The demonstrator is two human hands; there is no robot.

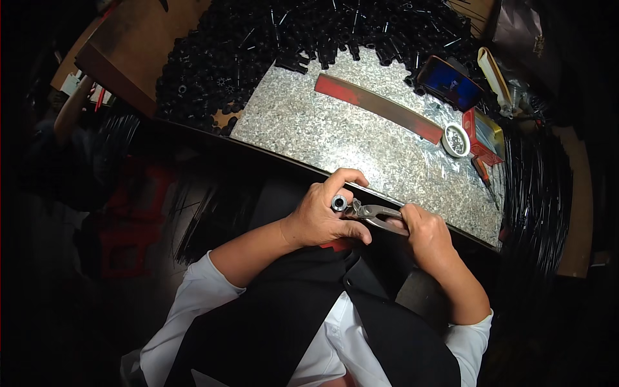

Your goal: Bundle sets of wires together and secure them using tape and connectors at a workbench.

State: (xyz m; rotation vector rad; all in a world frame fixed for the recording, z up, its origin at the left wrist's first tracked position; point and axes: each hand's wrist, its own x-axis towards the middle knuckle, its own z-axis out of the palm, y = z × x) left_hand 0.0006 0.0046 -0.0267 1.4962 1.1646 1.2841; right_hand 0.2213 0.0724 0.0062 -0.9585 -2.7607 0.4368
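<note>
At the near edge of the speckled tabletop (pixel 290 129), my left hand (pixel 313 216) closes around a small cylindrical part with a round metal end (pixel 338 203). The end faces up, with a dark hole in its centre; the rest is hidden in the palm. My right hand (pixel 425 233) grips the handles of metal pliers (pixel 382 217). The jaws point left and lie close beside the cylindrical part; whether they bite on it I cannot make out. My left thumb and index finger reach out on either side of the jaws.
Black tubular parts (pixel 309 32) are heaped across the back. On the tabletop lie a red-brown flat bar (pixel 380 106), a white dish (pixel 456 140) of small bits, a red box (pixel 480 135), a screwdriver (pixel 482 171) and a phone (pixel 451 82). Black rods (pixel 538 200) hang at the right.
</note>
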